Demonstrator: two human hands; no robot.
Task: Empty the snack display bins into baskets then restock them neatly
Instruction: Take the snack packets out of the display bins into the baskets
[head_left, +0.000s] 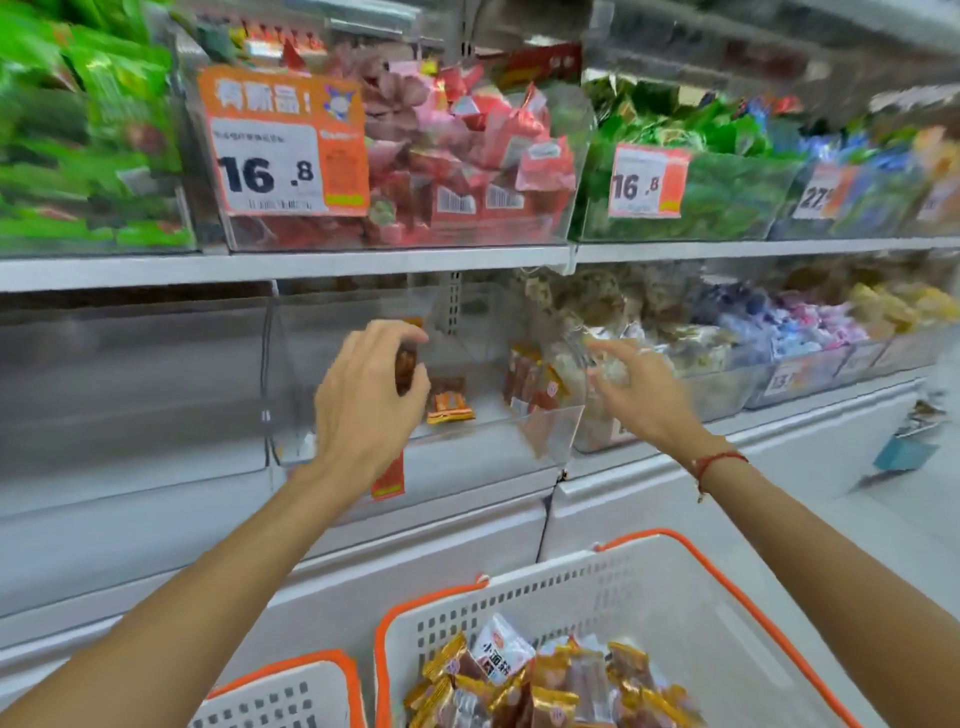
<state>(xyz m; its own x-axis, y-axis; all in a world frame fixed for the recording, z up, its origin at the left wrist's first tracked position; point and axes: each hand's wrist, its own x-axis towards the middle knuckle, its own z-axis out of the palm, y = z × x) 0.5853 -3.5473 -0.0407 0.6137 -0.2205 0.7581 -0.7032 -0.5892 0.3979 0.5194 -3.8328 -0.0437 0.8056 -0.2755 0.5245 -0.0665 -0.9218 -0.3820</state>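
A clear plastic display bin (550, 431) on the lower shelf holds only a few brown-and-orange snack packets: one (449, 402) lies on its floor and a small stack (530, 379) leans at its right side. My left hand (363, 400) reaches into the bin and grips a brown snack packet (406, 364). My right hand (639, 387) hovers at the bin's right edge, blurred, with fingers spread and nothing in it. Below, a white basket with orange rim (691, 566) holds several gold-and-brown packets (524, 686).
A second orange-rimmed basket (291, 696) sits at the lower left. The upper shelf carries bins of red packets (467, 156) and green packets (701, 171) with price tags. More filled bins (810, 332) stand to the right on the lower shelf. The bin to the left (130, 389) looks empty.
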